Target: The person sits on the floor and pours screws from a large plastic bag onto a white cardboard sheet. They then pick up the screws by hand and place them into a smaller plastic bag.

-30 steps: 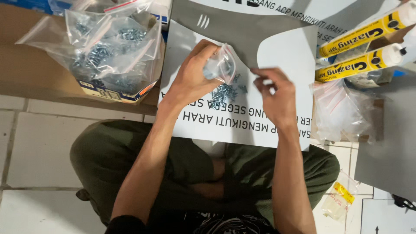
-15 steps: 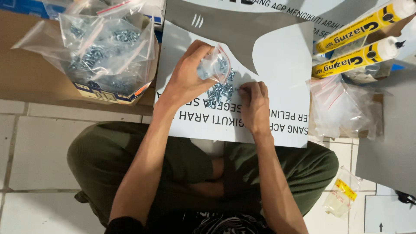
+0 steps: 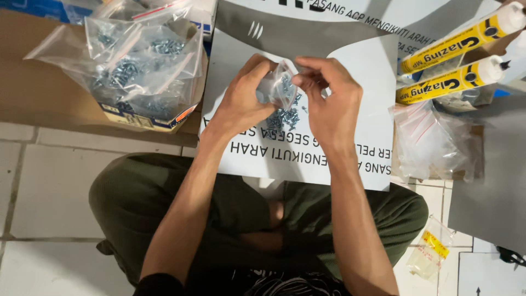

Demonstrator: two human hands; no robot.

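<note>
Head view: both hands meet above a white sheet [image 3: 361, 93] that lies on the floor before the seated person's crossed legs. Left hand [image 3: 241, 101] is closed around a small clear bag [image 3: 278, 85], gripping its side. Right hand [image 3: 329, 104] pinches the bag's top edge between thumb and fingertips. Small screws show inside the bag, and a loose pile of screws [image 3: 282, 119] lies on the sheet just under it. To the left, a cardboard box [image 3: 148, 121] holds larger clear bags of screws [image 3: 131, 60]. To the right lie two yellow tubes [image 3: 455, 55], side by side, near a heap of empty clear bags [image 3: 433, 145]. One more small bag [image 3: 430, 255] lies on the tiled floor [image 3: 44, 214].
</note>
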